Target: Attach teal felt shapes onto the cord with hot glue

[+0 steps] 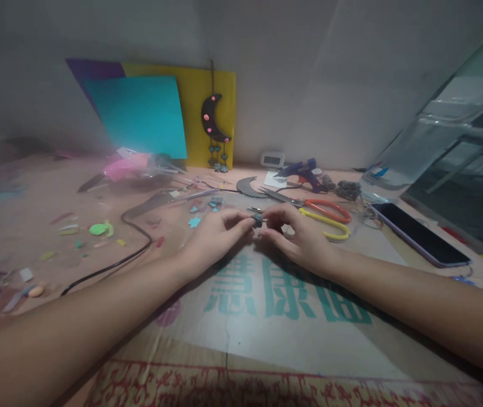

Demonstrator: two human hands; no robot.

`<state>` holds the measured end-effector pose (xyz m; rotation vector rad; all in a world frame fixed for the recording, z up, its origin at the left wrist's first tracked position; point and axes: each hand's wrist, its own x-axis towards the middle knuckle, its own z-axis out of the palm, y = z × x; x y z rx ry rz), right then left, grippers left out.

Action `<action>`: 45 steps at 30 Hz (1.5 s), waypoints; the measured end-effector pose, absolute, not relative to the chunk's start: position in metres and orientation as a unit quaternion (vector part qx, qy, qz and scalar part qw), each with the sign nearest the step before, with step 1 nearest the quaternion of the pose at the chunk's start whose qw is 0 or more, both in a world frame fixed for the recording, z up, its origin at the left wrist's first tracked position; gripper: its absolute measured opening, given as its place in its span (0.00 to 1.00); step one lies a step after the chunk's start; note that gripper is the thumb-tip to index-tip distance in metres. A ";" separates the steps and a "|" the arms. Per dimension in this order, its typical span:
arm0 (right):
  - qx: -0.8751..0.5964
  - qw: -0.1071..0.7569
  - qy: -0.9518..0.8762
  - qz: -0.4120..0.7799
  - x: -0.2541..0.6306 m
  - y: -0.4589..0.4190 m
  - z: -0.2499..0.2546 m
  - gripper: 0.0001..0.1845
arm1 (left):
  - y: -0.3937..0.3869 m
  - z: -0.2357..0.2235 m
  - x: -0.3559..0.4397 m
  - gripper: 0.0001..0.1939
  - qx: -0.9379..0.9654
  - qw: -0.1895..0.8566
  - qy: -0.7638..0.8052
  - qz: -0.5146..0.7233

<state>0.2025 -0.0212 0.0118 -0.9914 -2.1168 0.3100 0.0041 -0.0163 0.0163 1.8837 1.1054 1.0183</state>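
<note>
A small dark teal piece [257, 220] is between my two hands, above a printed sheet; its exact kind is too small to tell. My left hand [220, 233] pinches it from the left between thumb and forefinger. From the right, the curled fingers of my right hand [298, 233] meet it at the fingertips. Scissors [286, 199] with orange and yellow handles lie just behind my right hand. Beyond my hands rests a grey crescent-shaped cutout [248, 186]. Small blue flower-shaped cutouts [194, 223] are scattered beside my left hand.
A decorated moon hanging [210, 117] is in front of a yellow board [194, 85]. Behind the scissors lies a blue glue gun [303, 174]. A phone [422, 234] rests at right, near a clear container [388, 169]. A black cord [126, 257] and colourful scraps [99, 229] spread leftward.
</note>
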 end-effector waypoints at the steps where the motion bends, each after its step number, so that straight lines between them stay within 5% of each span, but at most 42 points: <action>1: -0.389 0.386 -0.828 0.118 0.202 -0.020 0.012 0.11 | -0.016 0.017 0.004 0.11 0.729 0.356 0.428 0.398; 5: -0.388 0.400 -0.825 0.096 0.200 -0.020 0.017 0.05 | -0.016 0.017 0.004 0.11 0.729 0.354 0.426 0.401; 26: -0.352 0.368 -0.859 0.048 0.204 -0.019 0.012 0.08 | -0.012 0.008 0.003 0.16 0.743 0.405 0.383 0.370; 45: -0.300 0.356 -0.885 0.019 0.202 -0.018 0.012 0.06 | -0.015 0.013 0.004 0.12 0.768 0.327 0.399 0.379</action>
